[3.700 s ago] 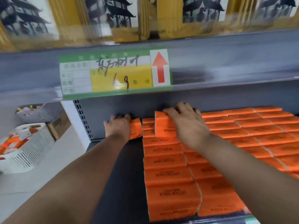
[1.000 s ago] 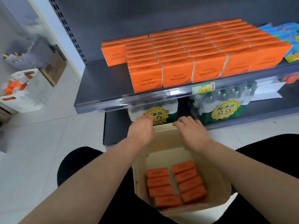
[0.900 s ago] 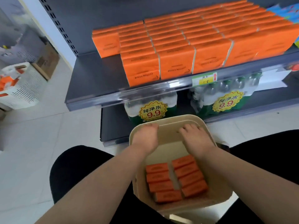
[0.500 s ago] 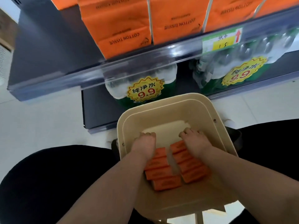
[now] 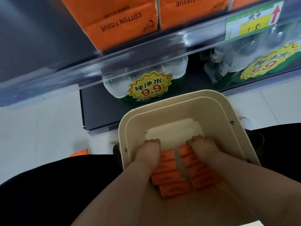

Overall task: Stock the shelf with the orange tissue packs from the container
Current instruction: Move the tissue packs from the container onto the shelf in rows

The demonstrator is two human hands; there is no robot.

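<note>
Underfoot, pale floor tiles (image 5: 40, 128); dark, perhaps metal, shelf (image 5: 40, 38).

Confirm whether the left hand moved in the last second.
Yes: the left hand went from the container far rim down onto the orange packs inside.

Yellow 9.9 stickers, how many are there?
2. One sticker is on the left water pack, behind the beige container; the other sticker is on the right water pack. More may hide off-frame.

Two rows of tissue packs (image 5: 172, 180) lie side by side in the container (image 5: 179, 95), before the shelf (image 5: 40, 38).
</note>
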